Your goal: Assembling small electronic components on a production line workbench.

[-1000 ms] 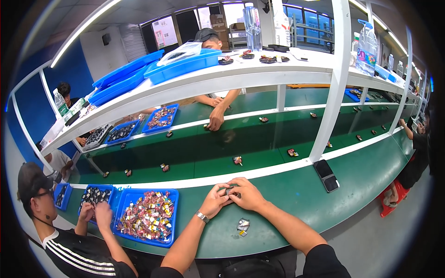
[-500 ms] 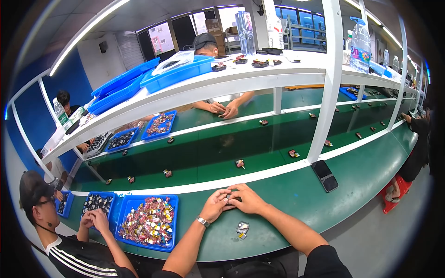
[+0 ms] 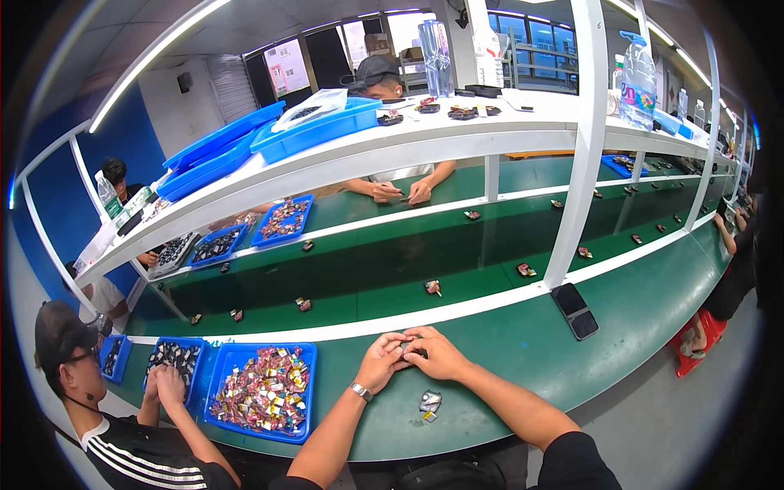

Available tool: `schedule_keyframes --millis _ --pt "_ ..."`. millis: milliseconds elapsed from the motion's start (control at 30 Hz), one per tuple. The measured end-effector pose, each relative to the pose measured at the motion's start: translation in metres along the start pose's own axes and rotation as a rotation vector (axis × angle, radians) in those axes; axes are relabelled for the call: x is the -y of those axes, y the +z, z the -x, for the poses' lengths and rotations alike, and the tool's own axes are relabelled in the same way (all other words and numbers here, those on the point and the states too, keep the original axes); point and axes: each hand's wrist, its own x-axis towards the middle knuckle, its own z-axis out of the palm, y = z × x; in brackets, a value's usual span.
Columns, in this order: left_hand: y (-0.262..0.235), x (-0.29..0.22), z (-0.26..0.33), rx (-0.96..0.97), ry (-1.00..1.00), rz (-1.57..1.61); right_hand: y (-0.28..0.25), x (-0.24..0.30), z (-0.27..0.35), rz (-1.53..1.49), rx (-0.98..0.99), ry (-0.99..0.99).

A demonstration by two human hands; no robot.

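Observation:
My left hand (image 3: 382,359) and my right hand (image 3: 437,357) meet over the green worktop (image 3: 490,388), fingers closed together. Between the fingertips of both is a small dark part (image 3: 403,348), mostly covered, so its kind does not show. Nearer to me, just below my right hand, a small electronic part (image 3: 429,402) with a grey casing and a yellow patch lies on the worktop. Left of my left forearm stands a blue tray (image 3: 310,384) heaped with small red, white and yellow pieces.
A conveyor belt (image 3: 367,304) beyond a white rail carries spaced-out small assemblies. A black phone-like device (image 3: 575,311) lies at right, by a white post (image 3: 563,245). A co-worker (image 3: 90,408) sits at left beside a blue tray of black parts (image 3: 198,363). Overhead is a white shelf (image 3: 408,147).
Assemblies on the belt have shifted slightly right. The co-worker across the belt has drawn their hands apart. My own hands have hardly moved.

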Motion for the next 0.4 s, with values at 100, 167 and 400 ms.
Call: schedule_keyframes --millis 100,167,400 --pt "0.000 0.001 0.000 -0.004 0.001 -0.002 -0.002 -0.003 0.000 0.008 0.036 -0.048" --pt "0.003 0.000 -0.001 -0.002 -0.003 0.010 -0.002 -0.004 0.001 0.026 0.020 -0.067" --pt "-0.003 0.003 -0.001 0.008 0.009 0.034 0.014 0.005 0.004 -0.009 -0.163 0.030"
